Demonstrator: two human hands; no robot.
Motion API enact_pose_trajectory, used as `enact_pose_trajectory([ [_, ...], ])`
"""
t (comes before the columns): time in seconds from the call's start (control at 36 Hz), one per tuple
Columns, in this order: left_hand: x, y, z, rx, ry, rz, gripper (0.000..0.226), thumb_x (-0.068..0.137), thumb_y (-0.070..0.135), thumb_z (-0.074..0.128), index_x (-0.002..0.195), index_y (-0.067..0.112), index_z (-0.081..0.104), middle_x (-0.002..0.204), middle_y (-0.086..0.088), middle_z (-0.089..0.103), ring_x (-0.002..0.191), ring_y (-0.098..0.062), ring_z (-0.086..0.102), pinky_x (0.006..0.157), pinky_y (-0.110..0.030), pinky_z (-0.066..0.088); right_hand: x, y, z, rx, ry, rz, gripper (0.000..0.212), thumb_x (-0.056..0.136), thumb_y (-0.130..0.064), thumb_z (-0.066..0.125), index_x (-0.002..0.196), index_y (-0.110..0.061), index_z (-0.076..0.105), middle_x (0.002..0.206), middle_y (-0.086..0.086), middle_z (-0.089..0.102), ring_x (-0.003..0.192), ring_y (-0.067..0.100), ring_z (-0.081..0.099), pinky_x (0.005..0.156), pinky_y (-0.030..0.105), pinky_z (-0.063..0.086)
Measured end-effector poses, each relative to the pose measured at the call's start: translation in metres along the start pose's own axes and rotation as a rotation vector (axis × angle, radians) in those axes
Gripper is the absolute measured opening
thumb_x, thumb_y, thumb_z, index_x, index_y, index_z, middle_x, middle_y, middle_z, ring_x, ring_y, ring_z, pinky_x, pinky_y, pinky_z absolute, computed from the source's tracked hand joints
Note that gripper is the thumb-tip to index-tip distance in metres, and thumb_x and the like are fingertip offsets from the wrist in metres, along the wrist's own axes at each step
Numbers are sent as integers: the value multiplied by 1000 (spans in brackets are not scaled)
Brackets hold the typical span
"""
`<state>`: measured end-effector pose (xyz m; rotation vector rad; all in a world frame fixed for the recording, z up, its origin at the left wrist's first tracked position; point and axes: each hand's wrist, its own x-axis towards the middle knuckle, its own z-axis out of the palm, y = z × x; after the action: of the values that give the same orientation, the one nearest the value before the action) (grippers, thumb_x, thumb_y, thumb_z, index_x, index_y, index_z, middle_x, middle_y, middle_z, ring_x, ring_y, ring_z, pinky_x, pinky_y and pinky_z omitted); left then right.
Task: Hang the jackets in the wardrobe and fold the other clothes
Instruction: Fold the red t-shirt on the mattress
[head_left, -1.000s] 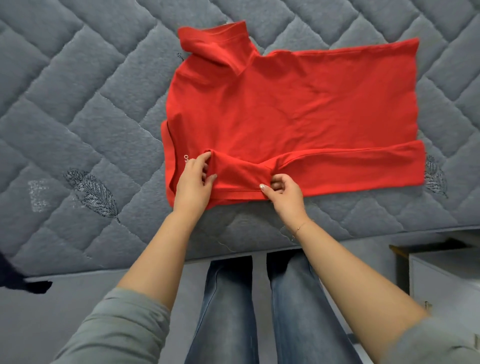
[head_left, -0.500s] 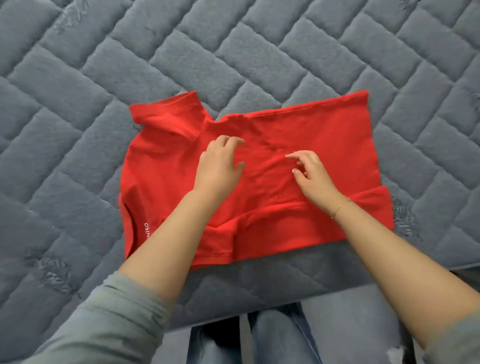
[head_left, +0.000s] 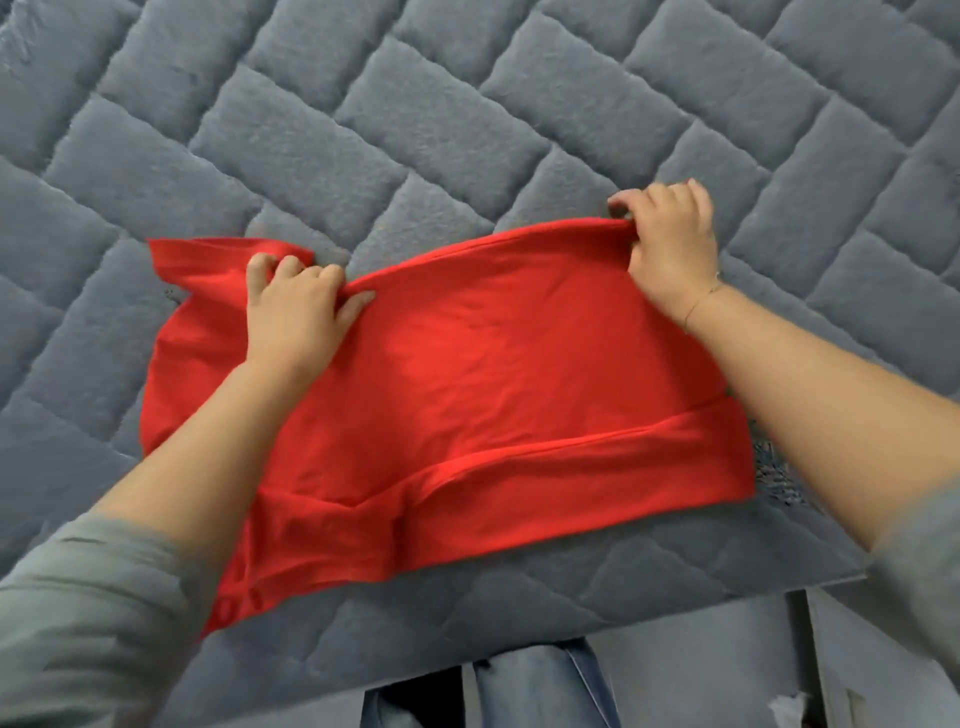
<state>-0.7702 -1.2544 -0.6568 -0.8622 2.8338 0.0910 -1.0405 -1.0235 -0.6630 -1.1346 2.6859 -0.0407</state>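
Note:
A red T-shirt (head_left: 483, 395) lies spread on the grey quilted bed, its near long edge folded over as a band. My left hand (head_left: 298, 312) grips the far edge of the shirt near the sleeve, fingers curled into the cloth. At the far right corner, my right hand (head_left: 670, 244) pinches the same edge and lifts it slightly off the bed. One sleeve (head_left: 208, 260) sticks out to the left of my left hand.
The grey quilted bed cover (head_left: 467, 130) stretches far beyond the shirt on all sides. The bed's near edge (head_left: 519, 644) runs just below the shirt, with my jeans-clad legs (head_left: 540, 691) against it. A pale piece of furniture (head_left: 857, 675) stands at the lower right.
Both hands moved from the shirt's middle out to its far edge and took hold of it. The camera has leaned further over the bed.

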Motion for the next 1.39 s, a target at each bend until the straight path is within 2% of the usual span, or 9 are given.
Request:
enact_pose_trajectory([
  [0.22, -76, 22, -37, -217, 236, 21, 14, 79, 22, 66, 92, 16, 67, 87, -9, 60, 87, -29, 47, 82, -42, 30, -88, 8, -25, 121, 232, 84, 25, 63, 1, 55, 84, -8, 66, 85, 17, 57, 89, 37, 53, 89, 39, 28],
  [0.47, -160, 37, -10, -523, -175, 105, 48, 73, 5, 80, 120, 11, 69, 129, -12, 62, 117, -32, 59, 103, -50, 42, -161, 7, -4, 110, -99, 12, 41, 69, 12, 60, 105, -3, 71, 104, 20, 64, 101, 41, 59, 104, 52, 32],
  [0.61, -143, 8, -26, -731, 178, -162, 24, 81, 2, 67, 104, 9, 70, 109, -7, 67, 104, -25, 61, 94, -41, 45, -153, -48, -10, 247, -24, -83, 38, 71, 0, 52, 104, -6, 70, 105, 13, 66, 100, 36, 58, 89, 42, 38],
  [0.75, -90, -34, -25, -642, 133, -422, 29, 90, 20, 63, 117, 7, 65, 118, -12, 64, 116, -31, 55, 102, -44, 40, -138, -127, 4, 472, -257, -151, 21, 89, -7, 60, 108, -8, 70, 105, 11, 67, 102, 31, 59, 93, 42, 43],
  [0.92, -40, -52, -1, -381, -278, -461, 59, 85, 66, 56, 122, 20, 56, 129, -6, 58, 129, -28, 44, 104, -46, 29, -126, -218, 38, 663, -421, 115, 39, 88, -53, 61, 92, -15, 70, 94, 3, 71, 95, 23, 62, 86, 42, 46],
  [1.03, -38, -63, 4, -594, -445, -343, 40, 86, 53, 65, 98, 15, 62, 109, -11, 69, 107, -27, 61, 100, -45, 42, -114, -243, 46, 1035, -403, 412, 30, 85, -35, 72, 87, -6, 70, 83, 7, 69, 77, 17, 57, 79, 41, 47],
  [1.11, -57, -72, -9, -929, -277, -328, 29, 83, 30, 77, 95, 6, 68, 96, -15, 69, 86, -20, 59, 86, -43, 50, -110, -248, 41, 1316, -329, 484, 8, 86, -12, 72, 87, -10, 64, 83, 8, 64, 77, 14, 55, 75, 34, 45],
  [1.25, -133, -85, -44, -1027, -26, -160, 24, 71, 22, 85, 80, 22, 63, 83, 4, 59, 80, -9, 54, 75, -23, 41, -121, -240, 13, 1329, -241, 85, 23, 87, -6, 70, 86, -25, 57, 81, -5, 62, 75, 3, 56, 72, 19, 44],
  [1.39, -217, -87, -43, -783, -95, -34, 39, 67, 52, 76, 73, 19, 57, 106, 11, 70, 109, -15, 62, 89, -38, 47, -153, -237, -2, 1079, -373, -344, 16, 83, -12, 73, 90, -21, 63, 100, -2, 73, 100, 10, 67, 90, 36, 51],
])
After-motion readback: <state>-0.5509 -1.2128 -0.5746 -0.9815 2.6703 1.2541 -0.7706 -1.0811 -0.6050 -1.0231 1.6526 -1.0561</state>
